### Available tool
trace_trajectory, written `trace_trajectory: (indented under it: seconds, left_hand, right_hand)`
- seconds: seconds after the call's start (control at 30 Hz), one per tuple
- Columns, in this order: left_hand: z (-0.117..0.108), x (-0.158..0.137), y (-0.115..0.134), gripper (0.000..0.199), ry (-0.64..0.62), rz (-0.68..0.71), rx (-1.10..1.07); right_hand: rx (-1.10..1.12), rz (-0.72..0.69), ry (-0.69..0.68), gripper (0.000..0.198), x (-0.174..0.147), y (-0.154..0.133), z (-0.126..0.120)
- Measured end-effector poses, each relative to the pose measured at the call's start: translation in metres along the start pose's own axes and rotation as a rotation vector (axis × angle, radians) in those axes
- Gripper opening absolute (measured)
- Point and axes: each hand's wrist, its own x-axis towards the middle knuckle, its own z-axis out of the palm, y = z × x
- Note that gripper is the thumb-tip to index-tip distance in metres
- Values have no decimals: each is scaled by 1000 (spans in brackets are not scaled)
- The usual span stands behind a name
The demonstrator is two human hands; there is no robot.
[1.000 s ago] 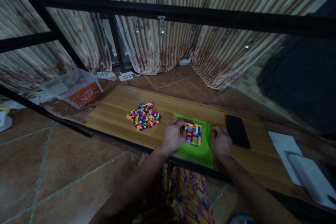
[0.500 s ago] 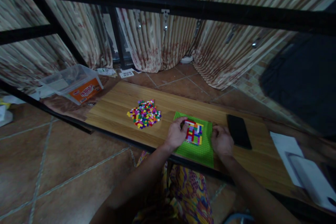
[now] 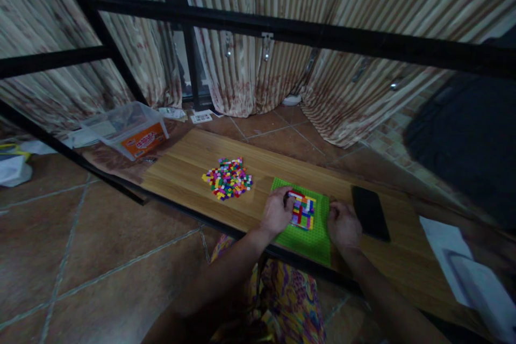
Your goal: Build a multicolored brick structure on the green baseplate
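Note:
A green studded baseplate [image 3: 304, 245] lies on the wooden table and carries a block of coloured toy bricks [image 3: 307, 208], with red, white, purple, blue and yellow among them. My left hand [image 3: 277, 212] is closed at the left side of this brick block, thumb and index finger bent close together. Whatever sits between those fingertips is too small to make out. At the right edge of the baseplate, my right hand [image 3: 344, 224] has its fingers curled in against the plate. A pile of loose bricks [image 3: 229, 178] in many colours is left of the plate.
Right of my right hand lies a black phone-like slab [image 3: 370, 212]. White papers [image 3: 445, 242] are at the table's right end. A clear plastic box [image 3: 133, 129] with an orange label stands past the left end. A black metal bar [image 3: 282, 32] crosses above the far side.
The whole view has shifted slightly, so the table and hands sit a little lower and further right. Both hands stay at the same places on the baseplate.

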Motion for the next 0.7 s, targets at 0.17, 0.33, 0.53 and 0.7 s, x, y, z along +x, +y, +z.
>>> trace_trajectory:
  seconds: [0.17, 0.33, 0.53, 0.7]
  left_hand:
    - [-19, -6, -10, 33, 67, 48, 49]
    - [-64, -6, -30, 31, 243, 82, 244]
    - [-101, 0, -56, 29, 330, 105, 452]
    - [-104, 4, -67, 29, 283, 169, 576]
  right_hand:
    - [-8, -18, 3, 25, 1, 5, 3]
    - [-15, -9, -10, 28, 0, 6, 3]
    - [-16, -13, -20, 28, 0, 3, -1]
    - [-11, -7, -11, 26, 0, 5, 1]
